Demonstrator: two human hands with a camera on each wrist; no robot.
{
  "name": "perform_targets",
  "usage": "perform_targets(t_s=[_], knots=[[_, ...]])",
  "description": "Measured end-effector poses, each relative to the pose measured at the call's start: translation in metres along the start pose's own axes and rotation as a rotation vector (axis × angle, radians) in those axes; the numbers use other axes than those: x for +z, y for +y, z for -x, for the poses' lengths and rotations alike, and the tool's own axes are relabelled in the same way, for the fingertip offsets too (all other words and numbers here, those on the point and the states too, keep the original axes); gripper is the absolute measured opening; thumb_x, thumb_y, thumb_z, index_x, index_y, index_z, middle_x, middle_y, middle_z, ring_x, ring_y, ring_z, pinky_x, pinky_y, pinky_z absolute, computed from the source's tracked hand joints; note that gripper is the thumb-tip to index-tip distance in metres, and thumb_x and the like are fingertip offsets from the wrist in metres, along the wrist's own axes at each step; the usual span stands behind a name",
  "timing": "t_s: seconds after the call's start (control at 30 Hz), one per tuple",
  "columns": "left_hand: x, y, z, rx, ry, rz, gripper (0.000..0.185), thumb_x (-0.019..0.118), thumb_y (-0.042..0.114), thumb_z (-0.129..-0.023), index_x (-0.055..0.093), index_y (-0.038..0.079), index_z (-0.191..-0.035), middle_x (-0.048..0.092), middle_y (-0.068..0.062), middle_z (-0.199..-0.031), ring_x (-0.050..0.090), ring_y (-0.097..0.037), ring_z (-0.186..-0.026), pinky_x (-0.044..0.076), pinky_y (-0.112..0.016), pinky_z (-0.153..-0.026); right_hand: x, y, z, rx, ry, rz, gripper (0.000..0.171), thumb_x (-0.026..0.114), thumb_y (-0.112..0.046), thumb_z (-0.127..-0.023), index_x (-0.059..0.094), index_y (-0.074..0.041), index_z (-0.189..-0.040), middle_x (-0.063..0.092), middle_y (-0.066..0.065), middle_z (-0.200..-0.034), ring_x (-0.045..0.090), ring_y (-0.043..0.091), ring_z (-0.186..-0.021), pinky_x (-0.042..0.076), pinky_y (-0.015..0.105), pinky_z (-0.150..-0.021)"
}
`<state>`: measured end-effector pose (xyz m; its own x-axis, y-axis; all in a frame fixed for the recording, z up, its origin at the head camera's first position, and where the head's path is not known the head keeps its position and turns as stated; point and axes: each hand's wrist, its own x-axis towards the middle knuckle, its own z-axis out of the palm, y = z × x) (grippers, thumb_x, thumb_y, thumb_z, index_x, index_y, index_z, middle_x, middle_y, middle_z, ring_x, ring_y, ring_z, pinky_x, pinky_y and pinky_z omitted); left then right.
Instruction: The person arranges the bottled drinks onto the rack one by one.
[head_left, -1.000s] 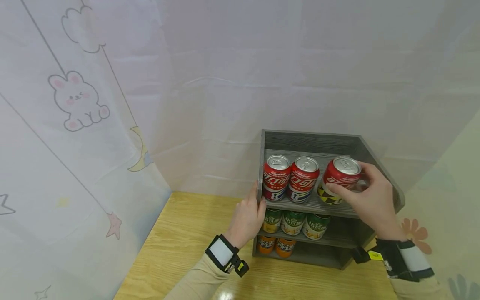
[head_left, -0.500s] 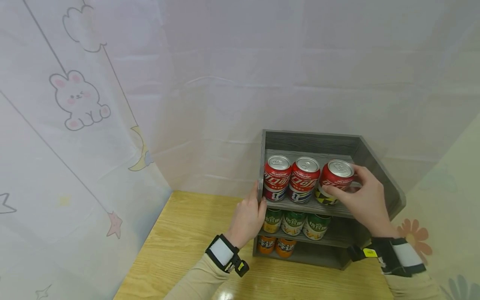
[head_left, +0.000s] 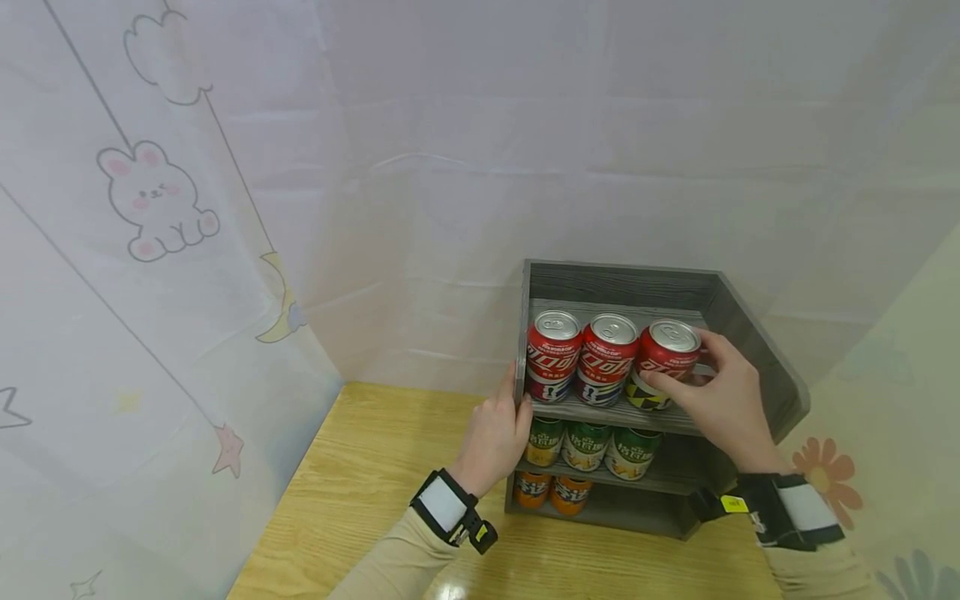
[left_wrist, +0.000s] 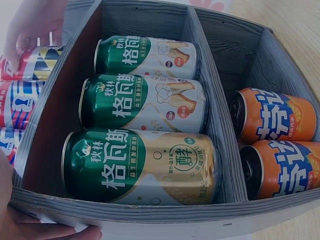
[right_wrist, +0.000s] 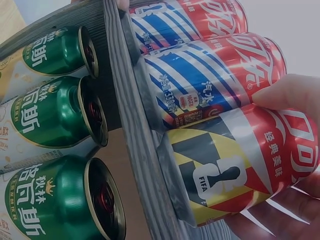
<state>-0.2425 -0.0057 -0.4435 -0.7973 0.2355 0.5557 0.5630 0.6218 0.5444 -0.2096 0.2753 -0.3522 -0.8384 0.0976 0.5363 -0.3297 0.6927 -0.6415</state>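
My right hand holds a red cola can with a yellow-and-black checked lower part, thumb in front and fingers on its far side. It stands upright at the front of the top shelf, right beside two red cola cans with blue-striped bottoms. In the right wrist view the held can lies close along its neighbour. My left hand grips the left side panel of the grey wooden shelf rack, its thumb at the front edge; in the left wrist view its fingers show below that panel.
Several green kvass cans stand in a row on the middle shelf. Two orange soda cans sit at the left of the bottom shelf. Under the rack is a wooden table, with a printed white curtain behind.
My right hand has moved the checked cola can leftward and slightly down, from apart and tilted to upright beside the middle cola can. The left hand has stayed on the rack.
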Motion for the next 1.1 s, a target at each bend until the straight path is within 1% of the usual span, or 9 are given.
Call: perform_targets(t_s=[0.27,0.37,0.5,0.57,0.67,0.8,0.97,1.03,1.1], knots=[[-0.002,0.003,0.000,-0.009,-0.011,0.014,0.055,0.048,0.019,-0.106,0.036,-0.006,-0.153,0.067,-0.027,-0.119,0.071,-0.027,-0.072,0.053,-0.035,-0.052,0.000,0.004,0.001,0.010,-0.023,-0.014,0.073,0.087,-0.021,-0.083,0.051,-0.003,-0.145,0.061,0.017,-0.127,0.052,-0.009,-0.097,0.045,0.006,-0.076],[-0.003,0.003,-0.001,-0.014,-0.014,0.022,0.055,0.048,0.019,-0.106,0.035,-0.007,-0.153,0.067,-0.027,-0.118,0.069,-0.024,-0.068,0.050,-0.032,-0.049,0.004,0.007,0.001,0.003,-0.019,-0.012,0.074,0.087,-0.020,-0.083,0.051,-0.004,-0.146,0.060,0.015,-0.127,0.057,0.001,-0.100,0.045,0.006,-0.076],[-0.004,0.003,-0.001,-0.020,-0.027,0.018,0.055,0.048,0.020,-0.106,0.036,-0.007,-0.153,0.067,-0.028,-0.120,0.071,-0.027,-0.074,0.055,-0.036,-0.055,0.006,0.007,0.001,-0.002,-0.018,-0.007,0.075,0.087,-0.020,-0.083,0.049,-0.003,-0.146,0.060,0.017,-0.128,0.061,0.025,-0.105,0.044,0.006,-0.077],[-0.007,0.004,-0.001,-0.023,-0.048,0.025,0.056,0.048,0.021,-0.106,0.035,-0.007,-0.153,0.066,-0.028,-0.121,0.071,-0.027,-0.075,0.056,-0.037,-0.056,0.006,0.006,0.002,-0.003,-0.020,-0.008,0.075,0.087,-0.020,-0.083,0.048,-0.002,-0.146,0.059,0.018,-0.128,0.061,0.032,-0.107,0.044,0.006,-0.076],[-0.013,0.004,-0.002,-0.035,-0.093,0.054,0.057,0.050,0.020,-0.107,0.034,-0.008,-0.154,0.063,-0.028,-0.127,0.068,-0.022,-0.068,0.052,-0.033,-0.052,0.007,0.007,0.003,-0.002,-0.024,-0.009,0.075,0.086,-0.018,-0.083,0.048,-0.001,-0.146,0.058,0.018,-0.128,0.060,0.036,-0.109,0.044,0.006,-0.076],[-0.024,0.006,-0.003,-0.044,-0.143,0.069,0.060,0.055,0.022,-0.106,0.034,-0.007,-0.154,0.062,-0.027,-0.129,0.065,-0.016,-0.068,0.051,-0.031,-0.055,0.009,0.009,0.004,-0.002,-0.031,-0.009,0.076,0.086,-0.018,-0.083,0.047,-0.001,-0.146,0.058,0.019,-0.128,0.060,0.037,-0.111,0.044,0.005,-0.077],[-0.037,0.012,-0.003,-0.027,-0.175,0.042,0.063,0.058,0.025,-0.104,0.035,-0.007,-0.154,0.059,-0.025,-0.135,0.071,-0.025,-0.093,0.058,-0.039,-0.077,0.009,0.010,0.004,-0.003,-0.019,-0.001,0.077,0.087,-0.020,-0.083,0.047,-0.002,-0.146,0.058,0.019,-0.127,0.060,0.037,-0.111,0.042,0.004,-0.077],[-0.040,0.014,-0.003,-0.023,-0.186,0.034,0.064,0.059,0.026,-0.104,0.035,-0.007,-0.153,0.057,-0.025,-0.138,0.069,-0.028,-0.101,0.057,-0.040,-0.082,0.009,0.011,0.004,-0.007,-0.011,0.003,0.076,0.087,-0.020,-0.082,0.048,-0.002,-0.145,0.059,0.018,-0.126,0.060,0.036,-0.110,0.042,0.004,-0.077],[-0.044,0.016,-0.003,-0.021,-0.200,0.034,0.064,0.059,0.025,-0.104,0.035,-0.008,-0.153,0.057,-0.024,-0.139,0.070,-0.028,-0.101,0.058,-0.040,-0.081,0.011,0.013,0.005,-0.011,-0.005,0.007,0.075,0.087,-0.020,-0.082,0.049,-0.003,-0.144,0.059,0.018,-0.125,0.060,0.035,-0.110,0.042,0.004,-0.076]])
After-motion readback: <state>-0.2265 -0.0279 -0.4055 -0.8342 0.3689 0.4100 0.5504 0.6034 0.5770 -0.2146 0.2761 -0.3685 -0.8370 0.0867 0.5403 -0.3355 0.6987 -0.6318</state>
